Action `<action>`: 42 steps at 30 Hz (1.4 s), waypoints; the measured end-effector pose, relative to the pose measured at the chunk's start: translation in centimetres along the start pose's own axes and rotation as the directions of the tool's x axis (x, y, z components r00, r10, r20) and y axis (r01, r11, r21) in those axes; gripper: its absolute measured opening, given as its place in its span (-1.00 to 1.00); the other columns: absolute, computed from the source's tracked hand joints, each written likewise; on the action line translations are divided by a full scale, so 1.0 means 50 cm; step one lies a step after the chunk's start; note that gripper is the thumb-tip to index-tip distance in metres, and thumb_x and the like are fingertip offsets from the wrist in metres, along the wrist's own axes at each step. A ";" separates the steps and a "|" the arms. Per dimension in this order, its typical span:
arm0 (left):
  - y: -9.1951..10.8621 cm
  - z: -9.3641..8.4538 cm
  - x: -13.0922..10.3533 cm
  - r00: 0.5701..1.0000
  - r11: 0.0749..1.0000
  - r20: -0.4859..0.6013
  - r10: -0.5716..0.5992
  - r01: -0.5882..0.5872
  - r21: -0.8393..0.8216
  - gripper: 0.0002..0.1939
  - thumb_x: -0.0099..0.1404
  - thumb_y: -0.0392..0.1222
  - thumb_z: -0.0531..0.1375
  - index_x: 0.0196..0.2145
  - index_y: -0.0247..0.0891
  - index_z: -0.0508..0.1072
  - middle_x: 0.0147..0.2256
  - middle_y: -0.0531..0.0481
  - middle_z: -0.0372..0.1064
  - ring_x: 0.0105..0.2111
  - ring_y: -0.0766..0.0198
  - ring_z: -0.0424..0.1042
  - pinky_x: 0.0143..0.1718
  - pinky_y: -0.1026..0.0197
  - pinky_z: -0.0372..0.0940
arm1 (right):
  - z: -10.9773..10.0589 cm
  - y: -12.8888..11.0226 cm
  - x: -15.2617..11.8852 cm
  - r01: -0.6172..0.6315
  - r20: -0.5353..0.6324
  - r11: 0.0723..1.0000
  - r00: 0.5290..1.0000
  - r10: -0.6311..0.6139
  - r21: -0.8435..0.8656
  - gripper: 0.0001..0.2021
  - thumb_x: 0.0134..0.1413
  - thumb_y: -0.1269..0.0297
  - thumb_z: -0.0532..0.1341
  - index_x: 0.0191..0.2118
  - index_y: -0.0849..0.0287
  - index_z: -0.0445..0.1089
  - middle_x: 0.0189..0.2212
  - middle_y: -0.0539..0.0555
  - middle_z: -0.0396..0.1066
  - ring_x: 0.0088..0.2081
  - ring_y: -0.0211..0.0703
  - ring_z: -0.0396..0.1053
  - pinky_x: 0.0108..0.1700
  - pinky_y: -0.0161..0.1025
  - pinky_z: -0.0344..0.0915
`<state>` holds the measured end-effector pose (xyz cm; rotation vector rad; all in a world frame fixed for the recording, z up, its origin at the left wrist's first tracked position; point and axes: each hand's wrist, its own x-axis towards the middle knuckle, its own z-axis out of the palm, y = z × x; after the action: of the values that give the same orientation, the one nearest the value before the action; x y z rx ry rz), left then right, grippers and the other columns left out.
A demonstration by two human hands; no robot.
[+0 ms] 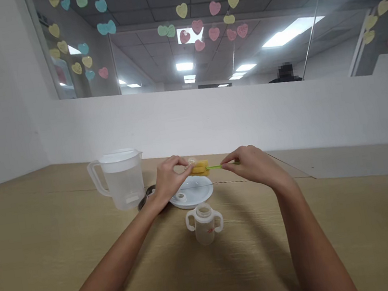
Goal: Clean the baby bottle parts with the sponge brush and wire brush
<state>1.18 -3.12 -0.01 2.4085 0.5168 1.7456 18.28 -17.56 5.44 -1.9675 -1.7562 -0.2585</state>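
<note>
Above a white plate, my left hand pinches a small clear piece, perhaps a bottle nipple. A yellow sponge brush head meets that piece. Its thin green handle is pinched in my right hand. A small white ring-like part lies on the plate's left side. Nearer to me, a translucent two-handled bottle stands upright on the table with its top uncovered.
A lidded translucent pitcher stands at the left on the wooden table. Beside it is a dark round object, partly hidden by my left wrist. A white wall and window stand behind; a person's head shows beyond the glass.
</note>
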 end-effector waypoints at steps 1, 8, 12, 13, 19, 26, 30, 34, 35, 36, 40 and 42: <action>0.001 0.005 -0.004 0.999 0.997 0.010 -0.052 0.053 -0.056 -0.88 0.05 -0.17 0.23 -0.53 -0.28 0.40 -0.46 0.02 0.42 -0.41 0.29 0.41 -0.31 0.24 0.32 | -0.001 0.000 -0.001 0.005 -0.003 1.000 1.000 -0.005 -0.007 -0.77 0.02 0.26 0.11 -0.31 0.07 0.51 -0.41 0.01 0.48 -0.41 -0.19 0.35 -0.43 -0.32 0.15; 0.011 0.031 -0.013 0.904 0.800 0.105 -0.413 0.416 -0.433 -0.73 -0.09 -0.08 0.31 -0.54 -0.34 0.39 -0.50 -0.07 0.44 -0.45 0.22 0.46 -0.41 0.24 0.37 | -0.001 -0.006 -0.003 0.030 -0.009 0.999 1.000 -0.030 -0.014 -0.77 0.03 0.27 0.10 -0.30 0.07 0.51 -0.40 0.01 0.49 -0.38 -0.18 0.36 -0.41 -0.32 0.14; 0.020 0.031 -0.009 0.892 0.794 0.117 -0.437 0.444 -0.415 -0.72 -0.06 -0.05 0.29 -0.57 -0.34 0.37 -0.55 -0.04 0.43 -0.50 0.25 0.44 -0.49 0.29 0.34 | 0.004 -0.011 0.001 0.037 -0.015 0.999 0.999 -0.038 -0.039 -0.78 0.03 0.28 0.11 -0.31 0.06 0.51 -0.37 0.00 0.49 -0.37 -0.19 0.36 -0.42 -0.33 0.12; 0.021 0.028 -0.008 0.907 0.832 0.100 -0.410 0.416 -0.367 -0.72 -0.05 -0.04 0.28 -0.57 -0.33 0.37 -0.55 -0.03 0.42 -0.51 0.26 0.44 -0.50 0.30 0.33 | 0.004 -0.012 0.001 0.036 -0.016 0.998 0.999 -0.037 -0.041 -0.78 0.03 0.28 0.11 -0.31 0.06 0.51 -0.37 0.00 0.49 -0.37 -0.19 0.36 -0.43 -0.33 0.12; 0.009 0.002 -0.003 1.000 0.995 -0.003 -0.008 0.009 0.101 -0.82 0.11 -0.13 0.18 -0.56 -0.27 0.38 -0.54 0.05 0.40 -0.51 0.34 0.38 -0.44 0.30 0.27 | 0.004 -0.010 0.002 0.054 -0.002 0.998 0.999 -0.054 -0.023 -0.77 0.06 0.27 0.08 -0.29 0.07 0.50 -0.35 0.01 0.49 -0.36 -0.17 0.37 -0.42 -0.32 0.13; -0.032 -0.013 0.003 0.938 0.872 0.185 0.294 -0.343 0.349 -0.90 0.19 -0.24 0.10 -0.47 -0.26 0.34 -0.47 0.03 0.39 -0.43 0.32 0.37 -0.39 0.29 0.21 | 0.006 -0.006 0.005 0.048 0.006 0.998 0.999 -0.048 -0.038 -0.77 0.04 0.31 0.09 -0.28 0.08 0.50 -0.31 0.01 0.48 -0.30 -0.15 0.38 -0.38 -0.30 0.15; -0.032 -0.021 0.010 0.887 0.797 0.271 0.373 -0.456 0.397 -0.87 0.20 -0.34 0.04 -0.48 -0.26 0.33 -0.48 0.01 0.38 -0.42 0.28 0.34 -0.35 0.25 0.20 | 0.004 -0.004 0.003 0.037 -0.003 0.999 0.999 -0.037 -0.030 -0.77 0.04 0.30 0.09 -0.28 0.08 0.50 -0.33 0.00 0.48 -0.31 -0.16 0.37 -0.40 -0.30 0.16; -0.033 -0.025 0.014 0.862 0.786 0.302 0.406 -0.498 0.366 -0.82 0.19 -0.42 0.01 -0.49 -0.26 0.32 -0.49 0.02 0.36 -0.44 0.30 0.30 -0.35 0.26 0.19 | 0.001 -0.002 0.000 0.034 -0.008 0.999 0.999 -0.034 -0.013 -0.77 0.04 0.29 0.09 -0.29 0.08 0.50 -0.34 0.00 0.48 -0.33 -0.17 0.37 -0.39 -0.30 0.17; -0.034 -0.025 0.015 0.861 0.790 0.303 0.408 -0.499 0.356 -0.81 0.18 -0.43 0.00 -0.50 -0.25 0.32 -0.49 0.02 0.35 -0.44 0.31 0.29 -0.34 0.26 0.19 | 0.000 -0.002 -0.001 0.033 -0.008 0.999 0.999 -0.033 -0.007 -0.77 0.04 0.29 0.09 -0.29 0.08 0.51 -0.33 0.00 0.48 -0.33 -0.17 0.37 -0.39 -0.30 0.17; -0.036 -0.026 0.016 0.862 0.794 0.302 0.407 -0.497 0.349 -0.80 0.17 -0.45 -0.01 -0.50 -0.25 0.31 -0.50 0.02 0.35 -0.44 0.31 0.29 -0.34 0.27 0.19 | -0.001 -0.002 -0.001 0.033 -0.009 0.999 0.999 -0.033 -0.001 -0.77 0.04 0.29 0.09 -0.29 0.08 0.51 -0.33 0.01 0.48 -0.33 -0.17 0.37 -0.39 -0.31 0.18; -0.051 -0.033 0.021 0.874 0.800 0.292 0.388 -0.477 0.364 -0.77 0.13 -0.48 -0.02 -0.53 -0.25 0.32 -0.51 0.02 0.33 -0.44 0.30 0.28 -0.34 0.25 0.20 | -0.004 -0.002 -0.005 0.033 -0.008 0.999 0.999 -0.032 0.028 -0.77 0.04 0.28 0.09 -0.29 0.07 0.51 -0.32 0.00 0.48 -0.35 -0.17 0.37 -0.39 -0.30 0.19; -0.063 -0.038 0.022 0.881 0.798 0.293 0.373 -0.465 0.383 -0.74 0.10 -0.52 -0.04 -0.54 -0.25 0.33 -0.52 0.00 0.33 -0.44 0.29 0.28 -0.36 0.24 0.20 | -0.008 -0.001 -0.008 0.032 -0.018 0.999 0.999 -0.031 0.044 -0.77 0.05 0.26 0.10 -0.28 0.07 0.50 -0.31 0.00 0.48 -0.35 -0.17 0.37 -0.37 -0.30 0.21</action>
<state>-0.93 0.00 0.69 3.2009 0.4051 1.6275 18.23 -18.11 5.64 -1.9025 -1.7679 -0.2453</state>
